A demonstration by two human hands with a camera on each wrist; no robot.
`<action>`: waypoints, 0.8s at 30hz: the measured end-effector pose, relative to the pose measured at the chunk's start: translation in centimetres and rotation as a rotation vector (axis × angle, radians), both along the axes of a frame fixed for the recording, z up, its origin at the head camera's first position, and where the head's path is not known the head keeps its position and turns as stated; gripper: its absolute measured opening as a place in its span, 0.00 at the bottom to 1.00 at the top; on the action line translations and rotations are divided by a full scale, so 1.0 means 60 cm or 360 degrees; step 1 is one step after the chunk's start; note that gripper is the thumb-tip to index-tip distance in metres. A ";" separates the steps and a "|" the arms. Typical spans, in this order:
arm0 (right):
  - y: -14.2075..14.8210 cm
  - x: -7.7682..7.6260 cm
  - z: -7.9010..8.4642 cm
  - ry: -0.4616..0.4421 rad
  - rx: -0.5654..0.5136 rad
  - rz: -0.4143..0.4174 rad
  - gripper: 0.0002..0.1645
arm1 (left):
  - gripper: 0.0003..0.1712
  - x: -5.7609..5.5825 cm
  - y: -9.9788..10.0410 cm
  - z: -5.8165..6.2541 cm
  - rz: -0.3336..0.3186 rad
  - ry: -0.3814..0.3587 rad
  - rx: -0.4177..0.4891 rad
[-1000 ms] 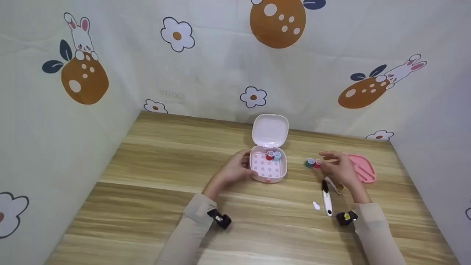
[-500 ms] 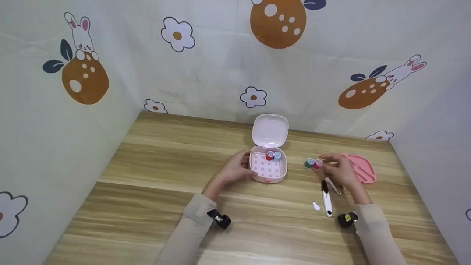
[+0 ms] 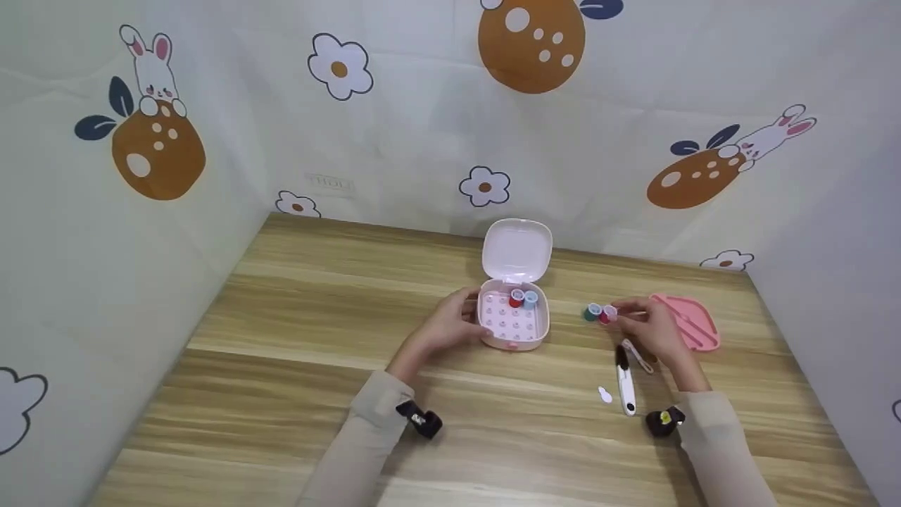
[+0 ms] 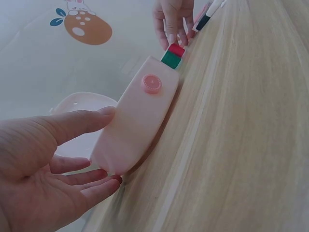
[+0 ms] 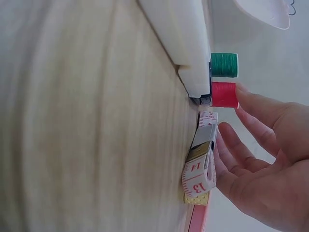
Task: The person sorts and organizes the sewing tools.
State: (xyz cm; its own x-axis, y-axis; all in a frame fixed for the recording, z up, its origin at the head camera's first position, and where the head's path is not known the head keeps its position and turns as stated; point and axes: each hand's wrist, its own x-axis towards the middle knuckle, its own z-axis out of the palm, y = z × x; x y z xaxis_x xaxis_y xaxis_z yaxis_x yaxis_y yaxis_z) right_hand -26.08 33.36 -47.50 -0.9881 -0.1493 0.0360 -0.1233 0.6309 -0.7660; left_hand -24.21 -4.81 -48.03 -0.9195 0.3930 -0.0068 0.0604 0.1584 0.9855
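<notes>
My left hand (image 3: 454, 320) holds the left side of an open pale pink box (image 3: 513, 344), thumb at its front corner in the left wrist view. Inside, at the back right, stand a red spool of thread (image 3: 517, 299) and a light blue spool (image 3: 531, 301). To the right of the box, my right hand (image 3: 651, 327) pinches a second, pinkish-red spool (image 5: 224, 94) at its top end with thumb and forefinger. A green spool (image 5: 224, 65) stands right beside that one. The remaining right fingers hang loosely curled near a measuring tape (image 5: 199, 180).
White thread snips with a dark end (image 3: 626, 384) lie in front of the right hand, beside a small white flat piece (image 3: 605, 394). A pink tray with grooves (image 3: 707, 327) lies beyond the right hand. The raised lid (image 3: 517, 250) stands near the patterned back wall.
My right hand has lowered slightly, its fingers closing in on the pinkish-red spool beside the green one. My left hand and the box have stayed put.
</notes>
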 end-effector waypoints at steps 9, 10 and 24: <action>-0.004 0.000 0.002 -0.0012 0.0016 -0.0024 0.19 | 0.44 0.000 0.000 -0.001 0.0002 -0.0003 0.0007; -0.004 0.000 0.002 -0.0014 0.0009 -0.0030 0.19 | 0.44 0.000 0.000 -0.001 0.0003 0.0002 0.0002; 0.002 0.004 0.015 -0.0113 0.0005 -0.0080 0.21 | 0.45 0.001 0.000 0.005 0.0014 -0.0018 -0.0017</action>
